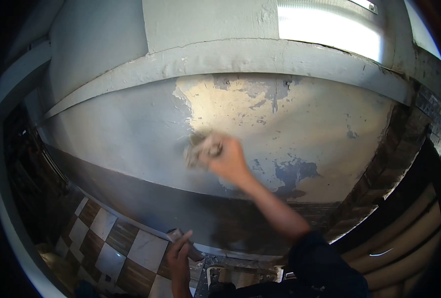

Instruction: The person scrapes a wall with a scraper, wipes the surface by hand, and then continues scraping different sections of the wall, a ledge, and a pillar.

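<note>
My right hand point(228, 156) reaches up to the wall point(131, 134), its fingers closed on a crumpled grey-beige wad point(195, 153) that is smeared by motion. The wad overlaps the ragged border between grey paint and a bared pale yellow patch point(220, 107). Lower down, my left hand point(179, 256) is closed around a short brownish bar-like object point(195, 252) with a dark end, held in front of the wall's foot. What kind of thing it is, I cannot tell.
A grey ledge point(225, 57) juts out above the wall panel, below a bright ribbed window point(330, 27). A checkered tile floor point(113, 246) lies at lower left. Paint flakes point(208, 260) litter the wall's foot. Exposed brick edges point(374, 174) run down the right side.
</note>
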Tool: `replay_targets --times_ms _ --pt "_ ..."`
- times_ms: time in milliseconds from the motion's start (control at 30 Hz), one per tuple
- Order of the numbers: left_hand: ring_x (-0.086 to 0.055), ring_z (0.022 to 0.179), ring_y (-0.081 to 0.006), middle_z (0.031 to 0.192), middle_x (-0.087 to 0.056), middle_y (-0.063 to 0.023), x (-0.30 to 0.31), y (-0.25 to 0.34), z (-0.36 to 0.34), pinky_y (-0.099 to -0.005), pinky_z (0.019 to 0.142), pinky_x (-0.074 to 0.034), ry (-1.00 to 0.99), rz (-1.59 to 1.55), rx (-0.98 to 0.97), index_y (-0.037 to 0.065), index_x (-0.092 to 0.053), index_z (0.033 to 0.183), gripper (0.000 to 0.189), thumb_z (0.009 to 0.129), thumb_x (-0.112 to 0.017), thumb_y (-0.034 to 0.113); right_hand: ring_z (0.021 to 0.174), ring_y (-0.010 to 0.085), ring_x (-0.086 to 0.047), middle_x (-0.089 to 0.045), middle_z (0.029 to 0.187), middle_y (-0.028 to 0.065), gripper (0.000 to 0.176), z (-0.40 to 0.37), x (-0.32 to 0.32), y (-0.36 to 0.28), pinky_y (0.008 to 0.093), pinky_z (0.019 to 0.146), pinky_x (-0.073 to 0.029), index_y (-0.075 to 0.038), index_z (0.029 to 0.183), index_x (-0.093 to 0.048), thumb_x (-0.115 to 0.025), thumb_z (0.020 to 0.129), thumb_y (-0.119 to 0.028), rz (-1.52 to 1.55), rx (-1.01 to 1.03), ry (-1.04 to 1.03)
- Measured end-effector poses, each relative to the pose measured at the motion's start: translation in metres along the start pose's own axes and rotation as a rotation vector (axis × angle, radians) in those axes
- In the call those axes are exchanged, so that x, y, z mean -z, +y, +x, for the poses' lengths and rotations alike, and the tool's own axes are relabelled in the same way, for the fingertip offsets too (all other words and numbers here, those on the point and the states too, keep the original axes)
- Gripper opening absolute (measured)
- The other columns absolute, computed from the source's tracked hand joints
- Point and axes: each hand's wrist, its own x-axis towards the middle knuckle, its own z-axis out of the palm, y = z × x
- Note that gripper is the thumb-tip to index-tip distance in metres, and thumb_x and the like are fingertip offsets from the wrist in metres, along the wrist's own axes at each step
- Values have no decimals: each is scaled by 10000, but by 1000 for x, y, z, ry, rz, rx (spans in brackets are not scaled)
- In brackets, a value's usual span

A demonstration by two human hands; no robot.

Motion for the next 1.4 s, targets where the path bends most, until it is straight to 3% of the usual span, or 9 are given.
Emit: replay_targets --times_ms 100,167,267,533,700,800,867,1200,1400 --pt "-527 925 -187 987 -577 -109 -18 -8 11 -300 847 -395 -72 -192 20 -31 -584 1091 490 881 -473 398 672 78 -575 -633 739 26 62 -58 -7 -23 221 627 -443 -88 777 -668 -708 730 -91 258 -91 -312" --pt "-473 1044 -211 1158 -484 -107 -15 -27 17 -355 925 -351 -442 -392 -129 -8 -433 1217 574 896 -412 467 701 91 -600 -644 764 48 80 -94 -11 -19 236 649 -473 -67 804 -661 -701 751 -111 346 -155 -391" --pt "-463 1089 -239 1194 -476 -110 -59 6 9 -383 955 -331 30 -534 73 31 -395 1228 483 941 -322 412 701 76 -584 -636 756 43 106 -130 -10 -27 224 651 -475 -21 829 -645 -676 785 -112 374 -296 -386" --pt "-474 1084 -220 1157 -505 -121 -52 2 15 -359 937 -364 -41 -808 106 -34 -515 1124 509 960 -254 371 740 105 -561 -602 850 63 190 -199 1 2 250 683 -451 -1 989 -597 -603 831 -107 416 -562 -179" --pt "-461 1102 -224 1194 -483 -125 -66 -9 1 -363 939 -367 -173 -586 222 -37 -490 1152 490 953 -275 356 939 147 -543 -588 990 76 319 -211 -1 -8 293 875 -411 1 1086 -556 -645 801 -110 606 -552 -192" --pt "-432 1138 -229 1234 -448 -137 -56 -15 -8 -366 950 -356 -248 -546 325 -47 -467 1172 501 949 -281 362 804 125 -573 -597 909 59 295 -224 4 10 270 713 -471 -10 1051 -549 -645 804 -138 479 -485 -337" --pt "-448 1135 -238 1273 -445 -162 -51 -10 -8 -355 976 -331 -79 -503 192 -59 -393 1252 504 945 -277 323 695 106 -582 -599 851 69 271 -210 23 2 246 606 -489 -1 1028 -551 -635 823 -158 446 -849 -283" --pt "-542 721 -241 698 -546 -125 50 -1 -45 -370 760 -432 454 -352 207 -34 -486 1043 461 940 -295 373 563 125 -577 -590 762 83 289 -200 78 30 242 509 -468 42 1045 -543 -583 853 -171 511 -927 19" --pt "-539 658 -251 650 -542 -137 50 -13 -75 -359 669 -445 593 -279 308 -29 -493 1010 449 933 -315 376 600 124 -592 -586 775 72 254 -208 80 38 234 511 -467 28 1041 -550 -568 850 -138 441 -966 -53"
